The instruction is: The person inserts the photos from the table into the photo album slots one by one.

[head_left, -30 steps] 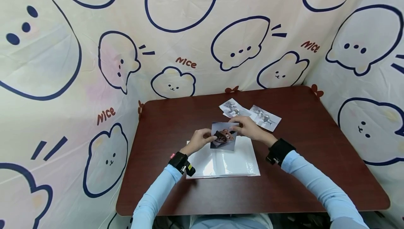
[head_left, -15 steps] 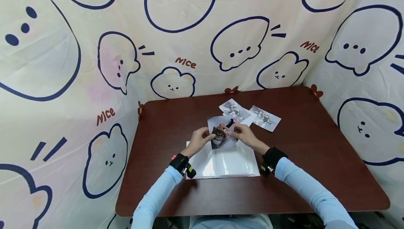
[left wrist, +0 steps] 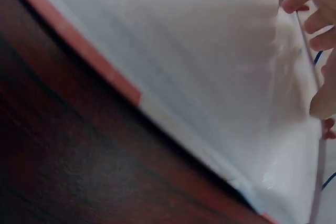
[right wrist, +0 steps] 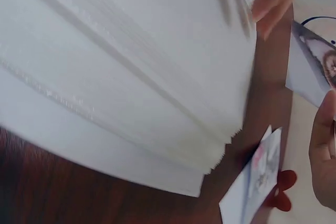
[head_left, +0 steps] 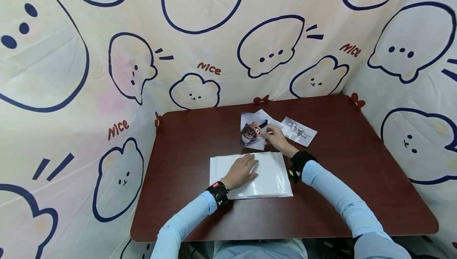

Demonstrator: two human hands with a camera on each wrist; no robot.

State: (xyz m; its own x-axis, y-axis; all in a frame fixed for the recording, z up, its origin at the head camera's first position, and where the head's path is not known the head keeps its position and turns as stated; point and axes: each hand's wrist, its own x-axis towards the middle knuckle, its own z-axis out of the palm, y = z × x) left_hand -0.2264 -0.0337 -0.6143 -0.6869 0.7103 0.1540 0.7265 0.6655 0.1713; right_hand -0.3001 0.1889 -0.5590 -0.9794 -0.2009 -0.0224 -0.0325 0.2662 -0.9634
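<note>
A white album with clear plastic sleeves (head_left: 273,179) lies open on the table near its front. My left hand (head_left: 240,171) rests palm down on its pages, fingers spread; in the left wrist view those fingers (left wrist: 318,24) lie along the far side of the sheet. Beyond the album, my right hand (head_left: 277,138) pinches the right edge of a photo of a cat in a pinkish-brown outfit (head_left: 250,133). The right wrist view shows this photo (right wrist: 308,69) with the thumb on its edge, well apart from the album pages (right wrist: 157,51).
Behind the cat photo, a pale photo print (head_left: 270,118) is partly covered. Another grey-toned print (head_left: 300,132) lies to its right on the brown table (head_left: 342,179). A patterned cloth (head_left: 200,52) hangs along the table's back edge.
My left hand has let go of the cat photo and moved down onto the album pages. My right hand has carried the photo away from the album, over toward the loose prints.
</note>
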